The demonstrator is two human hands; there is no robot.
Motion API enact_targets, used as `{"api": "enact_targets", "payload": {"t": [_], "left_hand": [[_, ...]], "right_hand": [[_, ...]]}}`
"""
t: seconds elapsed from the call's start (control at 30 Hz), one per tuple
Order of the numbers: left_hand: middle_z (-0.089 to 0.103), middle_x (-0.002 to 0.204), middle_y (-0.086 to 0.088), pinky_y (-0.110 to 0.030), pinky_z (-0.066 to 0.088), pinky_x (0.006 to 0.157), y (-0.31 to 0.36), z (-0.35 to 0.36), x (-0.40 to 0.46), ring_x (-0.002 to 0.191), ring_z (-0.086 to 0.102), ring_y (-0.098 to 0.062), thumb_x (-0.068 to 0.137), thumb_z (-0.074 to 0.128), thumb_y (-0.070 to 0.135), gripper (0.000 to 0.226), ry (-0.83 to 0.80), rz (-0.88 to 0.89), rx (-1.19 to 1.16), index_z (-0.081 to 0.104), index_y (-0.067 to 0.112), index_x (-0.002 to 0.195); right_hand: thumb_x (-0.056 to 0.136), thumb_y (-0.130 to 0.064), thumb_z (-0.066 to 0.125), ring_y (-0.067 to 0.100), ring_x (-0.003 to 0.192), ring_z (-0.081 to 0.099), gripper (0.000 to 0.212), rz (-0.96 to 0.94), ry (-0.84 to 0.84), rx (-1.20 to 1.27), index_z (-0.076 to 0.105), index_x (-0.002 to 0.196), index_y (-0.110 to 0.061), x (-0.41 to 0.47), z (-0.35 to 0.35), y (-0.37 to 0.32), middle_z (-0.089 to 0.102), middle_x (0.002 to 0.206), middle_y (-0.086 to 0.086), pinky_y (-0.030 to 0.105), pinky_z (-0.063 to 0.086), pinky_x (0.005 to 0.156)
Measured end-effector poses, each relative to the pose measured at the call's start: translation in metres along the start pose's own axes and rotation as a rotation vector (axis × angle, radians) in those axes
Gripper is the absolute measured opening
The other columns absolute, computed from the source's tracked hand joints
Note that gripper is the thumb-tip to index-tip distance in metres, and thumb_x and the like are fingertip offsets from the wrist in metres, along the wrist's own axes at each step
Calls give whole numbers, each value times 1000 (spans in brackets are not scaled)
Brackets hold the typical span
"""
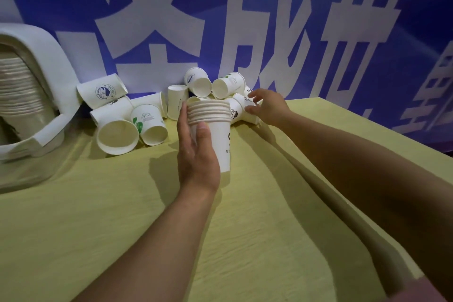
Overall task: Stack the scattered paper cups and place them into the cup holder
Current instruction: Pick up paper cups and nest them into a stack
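Note:
My left hand (196,149) grips an upright stack of several nested white paper cups (215,127) above the table's middle. My right hand (269,108) reaches out behind the stack, fingers spread around a lying cup (247,105) in the right-hand cluster; whether it grips that cup I cannot tell. More loose cups lie on their sides against the back wall: a group at the left (122,120) and a pile at the centre (210,83). The white cup holder (46,81) lies at the far left with a long row of stacked cups (19,95) inside it.
A yellow-green cloth (122,216) covers the table, with wrinkles running toward me. A blue banner with large white characters (245,19) stands right behind the cups. The table's right edge (380,130) runs diagonally.

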State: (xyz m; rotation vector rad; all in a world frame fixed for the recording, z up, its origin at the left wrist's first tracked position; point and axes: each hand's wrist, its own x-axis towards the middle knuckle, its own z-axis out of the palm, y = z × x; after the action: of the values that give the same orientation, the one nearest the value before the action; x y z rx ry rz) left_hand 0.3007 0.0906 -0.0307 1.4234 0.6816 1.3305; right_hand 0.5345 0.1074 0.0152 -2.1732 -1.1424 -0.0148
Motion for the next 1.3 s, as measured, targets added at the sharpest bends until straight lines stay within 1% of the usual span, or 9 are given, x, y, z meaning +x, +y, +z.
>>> {"api": "enact_targets", "payload": {"t": [0.23,0.37,0.5,0.63,0.77,0.87,1.07,1.2,1.3], "left_hand": [[52,145,11,-55,54,92,0,-4,0,114,63,-26,82,33,69,44,-42,13,50,25,83,122],[56,140,13,-51,55,91,2,-2,-3,109,65,-19,88,36,59,49,-80,43,45,30,71,136],[60,115,37,-28,57,78,3,0,-7,93,64,6,91,38,49,55,-158,71,3,35,52,146],[49,107,58,-6,45,82,5,1,-11,103,54,22,93,41,42,54,-222,95,-12,40,42,147],[55,128,38,-18,47,96,5,0,-11,116,55,11,91,45,47,51,-340,93,24,42,50,142],[54,142,19,-44,45,109,5,0,-13,129,52,-6,92,47,52,51,-415,93,65,42,51,143],[63,123,8,-56,58,81,2,0,-8,95,68,-18,91,43,52,52,-242,51,17,38,49,143],[61,121,17,-45,59,81,-2,0,-2,89,65,-1,87,43,52,53,-122,30,18,38,54,140],[61,125,9,-36,58,72,1,0,-2,87,66,-4,88,41,51,54,-73,7,-25,37,51,143]], "right_hand": [[86,-34,75,23,111,57,77,122,-288,73,31,149,-36,-22,-37,13,51,134,4,41,57,90],[91,-33,69,25,109,58,67,160,-432,193,33,147,-39,-60,-57,21,50,132,4,36,57,89],[89,-30,71,24,109,58,64,84,-240,355,37,143,-37,-89,-54,27,50,127,3,37,58,88],[88,-27,73,19,111,56,64,-33,42,581,37,140,-37,-99,-55,20,48,130,0,28,58,81],[87,-29,74,21,115,57,66,-112,189,823,35,139,-39,-108,-53,-2,49,135,2,34,60,84],[84,-33,77,22,118,57,67,-143,188,901,37,137,-42,-118,-45,-17,48,136,4,39,60,86],[99,-25,56,11,110,61,29,-229,40,840,61,126,-35,-136,-18,-30,62,124,-9,41,56,93],[102,-24,50,3,111,57,30,-211,-23,741,62,123,-42,-134,-8,-25,60,127,-14,29,53,94],[99,-19,57,-4,106,56,37,-209,50,625,58,132,-36,-126,-9,-19,55,130,-15,14,51,82]]}}
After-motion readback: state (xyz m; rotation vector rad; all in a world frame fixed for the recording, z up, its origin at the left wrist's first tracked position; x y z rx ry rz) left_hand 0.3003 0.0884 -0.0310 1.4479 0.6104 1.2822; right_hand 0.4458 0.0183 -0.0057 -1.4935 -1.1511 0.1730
